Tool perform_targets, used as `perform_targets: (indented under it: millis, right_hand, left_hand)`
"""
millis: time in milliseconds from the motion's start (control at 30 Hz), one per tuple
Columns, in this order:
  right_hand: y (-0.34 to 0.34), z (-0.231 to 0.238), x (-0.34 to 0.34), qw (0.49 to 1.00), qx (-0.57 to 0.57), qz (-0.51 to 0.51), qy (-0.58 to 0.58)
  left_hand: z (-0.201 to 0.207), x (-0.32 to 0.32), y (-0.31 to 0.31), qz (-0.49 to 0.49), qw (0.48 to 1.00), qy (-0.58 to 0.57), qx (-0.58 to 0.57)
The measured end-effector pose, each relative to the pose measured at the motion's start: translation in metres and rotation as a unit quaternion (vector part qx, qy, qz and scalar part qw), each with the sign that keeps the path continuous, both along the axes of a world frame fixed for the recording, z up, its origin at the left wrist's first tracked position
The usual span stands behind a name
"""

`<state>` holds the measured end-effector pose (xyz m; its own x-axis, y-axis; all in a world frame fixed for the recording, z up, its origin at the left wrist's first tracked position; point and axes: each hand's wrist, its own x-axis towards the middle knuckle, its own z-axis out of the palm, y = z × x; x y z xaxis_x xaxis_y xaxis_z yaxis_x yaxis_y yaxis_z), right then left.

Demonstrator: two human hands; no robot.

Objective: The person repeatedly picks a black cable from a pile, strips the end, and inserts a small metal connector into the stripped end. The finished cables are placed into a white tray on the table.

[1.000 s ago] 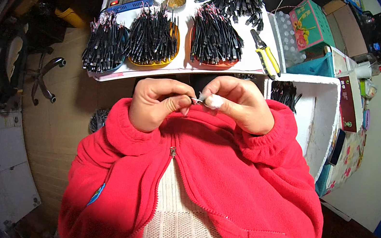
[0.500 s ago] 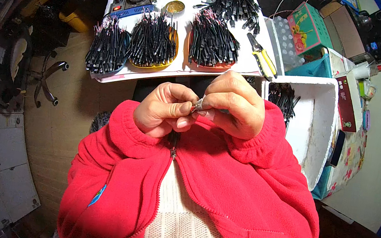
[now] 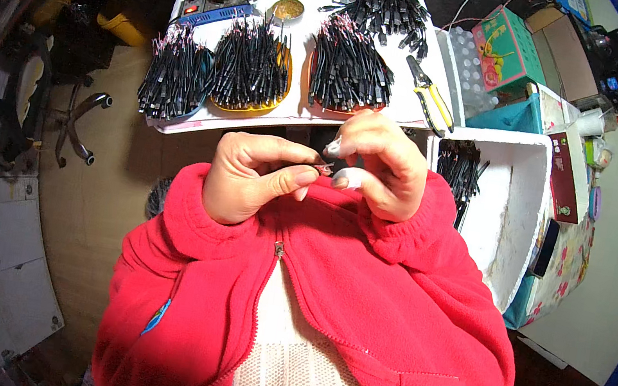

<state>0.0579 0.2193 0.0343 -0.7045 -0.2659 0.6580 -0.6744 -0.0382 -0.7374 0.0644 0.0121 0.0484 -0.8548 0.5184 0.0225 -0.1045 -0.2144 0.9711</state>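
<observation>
Left fingers (image 3: 296, 181) pinch a small wire end (image 3: 324, 169), its length hidden in the grip. Right fingers (image 3: 378, 192), partly white-wrapped, stand parted beside it; whether they touch it is unclear. Beyond, on the white surface (image 3: 303, 58), black cables (image 3: 252, 65) crowd indistinctly, the farthest bundle (image 3: 386, 10) cut off above.

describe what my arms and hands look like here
Both arms wear red, fleecy-looking sleeves, loose and bunched, with gathered cuffs at the wrists. The left hand shows no glove. The right hand has whitish coverings on the thumb and a fingertip; whether tape or finger cots, I can't tell.
</observation>
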Motion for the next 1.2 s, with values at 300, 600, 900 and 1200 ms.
perform_targets:
  millis: [300, 600, 900, 1200]
  right_hand:
    - [-0.009, -0.009, -0.017, 0.995, -0.045, -0.016, -0.089]
    - [0.023, -0.017, -0.059, 0.976, -0.066, -0.082, -0.191]
    - [0.042, -0.025, -0.075, 0.964, -0.017, -0.035, -0.263]
    - [0.055, -0.035, -0.093, 0.963, -0.010, -0.048, -0.266]
  left_hand:
    - [-0.003, -0.022, 0.006, 0.010, 0.999, -0.012, -0.036]
    - [0.038, -0.102, 0.002, 0.166, 0.931, 0.192, -0.263]
    - [-0.037, -0.274, 0.017, 0.055, 0.715, 0.445, -0.536]
    - [-0.075, -0.309, 0.031, 0.042, 0.703, 0.398, -0.588]
